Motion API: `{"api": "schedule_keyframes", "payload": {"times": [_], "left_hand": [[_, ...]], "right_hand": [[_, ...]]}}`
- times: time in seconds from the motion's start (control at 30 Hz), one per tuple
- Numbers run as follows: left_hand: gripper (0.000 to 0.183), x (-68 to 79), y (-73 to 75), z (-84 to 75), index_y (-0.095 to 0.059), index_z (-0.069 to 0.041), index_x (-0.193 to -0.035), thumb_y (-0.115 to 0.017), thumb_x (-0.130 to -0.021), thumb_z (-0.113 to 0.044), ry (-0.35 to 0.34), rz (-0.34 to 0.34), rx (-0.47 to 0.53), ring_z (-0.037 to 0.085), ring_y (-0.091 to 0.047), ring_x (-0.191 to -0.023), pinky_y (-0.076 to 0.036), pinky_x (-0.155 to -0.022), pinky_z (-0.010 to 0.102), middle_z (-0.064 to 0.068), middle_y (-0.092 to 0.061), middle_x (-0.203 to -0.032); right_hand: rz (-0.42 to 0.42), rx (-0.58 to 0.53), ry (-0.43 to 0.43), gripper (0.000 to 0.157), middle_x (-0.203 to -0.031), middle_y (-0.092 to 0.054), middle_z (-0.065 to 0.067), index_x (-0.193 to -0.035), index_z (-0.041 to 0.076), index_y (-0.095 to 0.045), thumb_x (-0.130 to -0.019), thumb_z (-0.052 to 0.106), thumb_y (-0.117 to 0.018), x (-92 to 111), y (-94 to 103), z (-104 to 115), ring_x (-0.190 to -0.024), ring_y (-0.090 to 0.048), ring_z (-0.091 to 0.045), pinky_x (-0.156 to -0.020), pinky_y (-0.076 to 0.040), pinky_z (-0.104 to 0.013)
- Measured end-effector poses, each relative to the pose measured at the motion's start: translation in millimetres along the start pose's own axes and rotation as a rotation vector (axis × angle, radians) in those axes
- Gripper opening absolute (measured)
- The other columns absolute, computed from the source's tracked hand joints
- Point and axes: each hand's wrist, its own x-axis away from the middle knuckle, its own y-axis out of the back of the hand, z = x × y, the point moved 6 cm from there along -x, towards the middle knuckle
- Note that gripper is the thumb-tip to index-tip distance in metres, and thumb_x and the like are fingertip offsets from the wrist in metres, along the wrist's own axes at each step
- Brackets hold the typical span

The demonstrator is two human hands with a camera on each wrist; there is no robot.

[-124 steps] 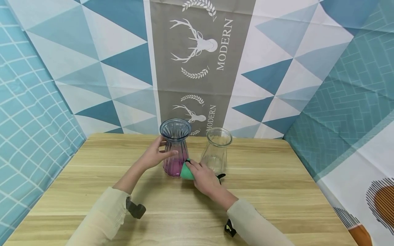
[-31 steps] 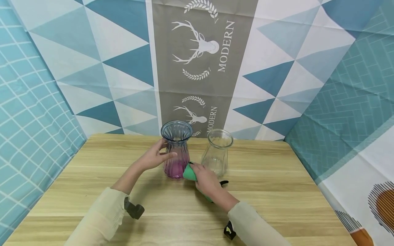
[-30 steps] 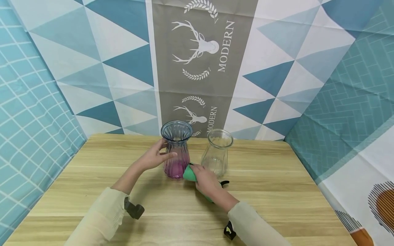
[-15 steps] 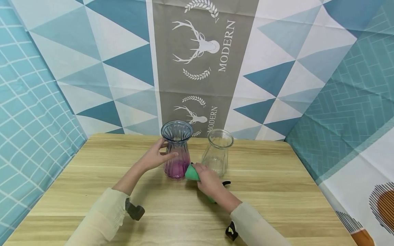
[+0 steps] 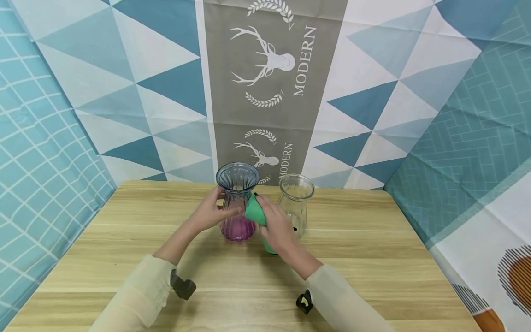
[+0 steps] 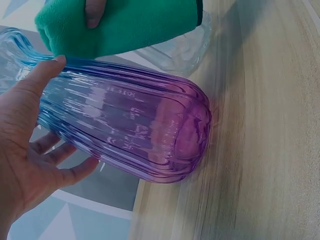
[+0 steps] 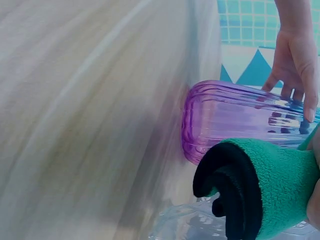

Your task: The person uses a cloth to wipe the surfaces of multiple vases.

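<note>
In the head view, a ribbed blue-to-purple vase point(image 5: 237, 200) stands upright on the counter point(image 5: 373, 258) at the centre of the frame, the left hand point(image 5: 207, 213) holding it with thumb and fingers from the left, while the right hand point(image 5: 280, 230) grips a green cloth point(image 5: 255, 211) at its right side, before a clear glass vase point(image 5: 299, 210). In the left wrist view, the coloured vase slants across the middle, with the cloth above it at the top. In the right wrist view, the cloth's rolled, black-lined end fills the lower right.
</note>
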Motion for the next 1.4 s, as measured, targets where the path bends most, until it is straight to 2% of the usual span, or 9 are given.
{"api": "schedule_keyframes", "payload": {"times": [0.2,0.5,0.7,0.87,0.97,1.03,1.13,1.3,1.4], "left_hand": [[0.078,0.3,0.0,-4.2,-0.032,-0.015,-0.142,-0.075,-0.079,-0.028,-0.008,0.011,0.001,0.037,-0.045,-0.125,-0.049,-0.094,0.053,0.016,-0.044,-0.138],[0.077,0.8,0.1,-1.7,-0.031,-0.008,-0.142,-0.074,-0.081,-0.027,0.031,0.033,0.004,0.038,-0.042,-0.128,-0.045,-0.099,0.054,0.019,-0.042,-0.139],[0.071,1.3,0.2,-4.5,-0.035,-0.001,-0.137,-0.073,-0.081,-0.024,0.05,0.037,0.008,0.039,-0.043,-0.127,-0.044,-0.1,0.053,0.022,-0.044,-0.135],[0.067,0.5,-1.5,-5.4,-0.038,0.0,-0.134,-0.072,-0.081,-0.022,0.039,0.046,0.03,0.039,-0.044,-0.126,-0.043,-0.101,0.053,0.022,-0.045,-0.134],[0.067,0.6,-3.2,-4.9,-0.037,0.0,-0.135,-0.072,-0.081,-0.019,0.04,0.047,0.036,0.04,-0.043,-0.127,-0.043,-0.101,0.054,0.023,-0.044,-0.135],[0.068,0.8,-3.8,-4.0,-0.036,0.001,-0.136,-0.072,-0.081,-0.019,0.048,0.045,0.031,0.04,-0.041,-0.127,-0.042,-0.102,0.055,0.024,-0.043,-0.136],[0.069,0.3,-3.5,-2.1,-0.035,0.002,-0.136,-0.071,-0.081,-0.017,0.06,0.041,0.028,0.041,-0.04,-0.128,-0.04,-0.102,0.055,0.025,-0.041,-0.136],[0.069,-0.2,-3.1,-0.9,-0.033,0.002,-0.136,-0.07,-0.081,-0.015,0.057,0.039,0.029,0.04,-0.041,-0.127,-0.04,-0.103,0.055,0.024,-0.041,-0.134],[0.068,-0.3,-3.8,-1.4,-0.033,0.0,-0.137,-0.069,-0.081,-0.014,0.047,0.045,0.033,0.038,-0.043,-0.124,-0.042,-0.102,0.053,0.023,-0.042,-0.133]], "right_hand": [[0.033,-0.006,-0.003,0.068,-0.13,-0.057,-0.01,-0.132,0.007,-0.05,-0.068,-0.003,-0.072,-3,-1.5,1,-0.109,-0.059,-0.028,-0.092,-0.052,-0.04],[0.274,0.011,-0.094,0.064,-0.129,-0.057,-0.012,-0.132,0.006,-0.049,-0.073,-0.001,-0.07,10,-26.0,-10,-0.11,-0.059,-0.028,-0.093,-0.051,-0.042],[0.397,0.048,-0.139,0.06,-0.13,-0.057,-0.01,-0.133,0.008,-0.048,-0.077,0.002,-0.069,21,-41.6,-18,-0.117,-0.055,-0.027,-0.095,-0.051,-0.039],[0.478,0.066,-0.142,0.056,-0.127,-0.058,-0.01,-0.132,0.007,-0.05,-0.079,0.004,-0.068,24,-43.4,-21,-0.116,-0.055,-0.028,-0.092,-0.052,-0.039],[0.464,0.028,-0.15,0.057,-0.126,-0.059,-0.011,-0.132,0.006,-0.05,-0.077,0.001,-0.067,22,-37.2,-21,-0.114,-0.057,-0.027,-0.091,-0.052,-0.04],[0.426,0.004,-0.153,0.059,-0.125,-0.059,-0.011,-0.132,0.006,-0.05,-0.076,-0.001,-0.067,19,-31.5,-21,-0.112,-0.058,-0.027,-0.091,-0.053,-0.04],[0.323,-0.031,-0.146,0.061,-0.126,-0.059,-0.012,-0.133,0.006,-0.049,-0.075,-0.002,-0.066,12,-19.9,-19,-0.111,-0.058,-0.028,-0.091,-0.052,-0.042],[0.096,-0.069,-0.091,0.065,-0.128,-0.058,-0.01,-0.133,0.009,-0.049,-0.072,-0.005,-0.067,-3,1.0,-10,-0.11,-0.059,-0.029,-0.09,-0.053,-0.043],[0.003,-0.065,-0.051,0.067,-0.13,-0.058,-0.01,-0.132,0.009,-0.05,-0.07,-0.005,-0.068,-8,7.7,-6,-0.11,-0.059,-0.029,-0.092,-0.052,-0.043]]}}
